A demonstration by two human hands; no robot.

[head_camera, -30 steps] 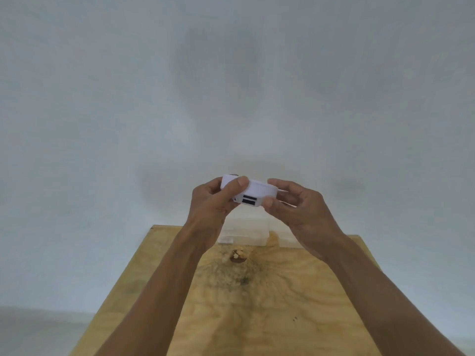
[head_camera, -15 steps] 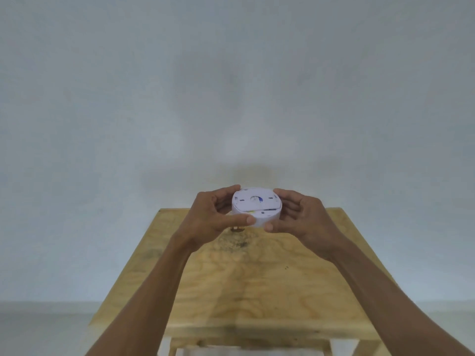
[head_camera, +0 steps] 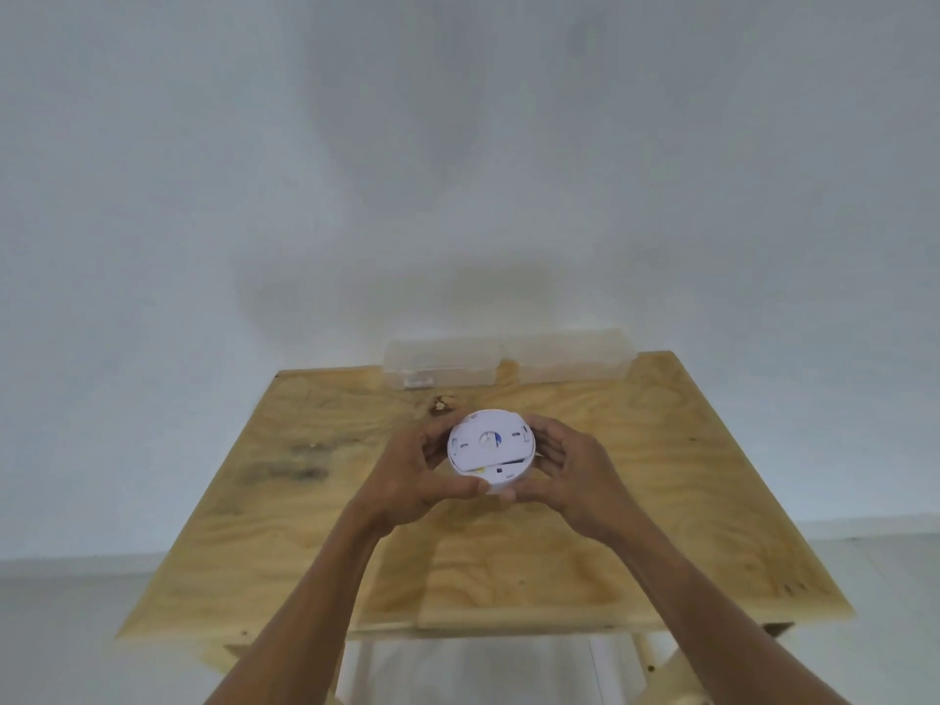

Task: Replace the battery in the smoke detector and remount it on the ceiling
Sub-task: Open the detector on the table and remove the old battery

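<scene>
A round white smoke detector [head_camera: 489, 450] is held above the wooden table [head_camera: 661, 501], its back face turned up towards me, with small slots, a blue mark and a thin dark gap near its front edge. My left hand [head_camera: 417, 475] cups its left side, thumb across the front rim. My right hand [head_camera: 569, 470] cups its right side, fingers curled behind it. No battery can be made out.
Two clear plastic boxes stand at the table's far edge against the white wall: one [head_camera: 442, 363] with a small item inside, and one [head_camera: 569, 356] to its right. A dark knot [head_camera: 441, 405] marks the wood just beyond the detector.
The detector has come down from in front of the wall to just above the table and turned from edge-on to back face up. My view has tilted down, showing the whole tabletop.
</scene>
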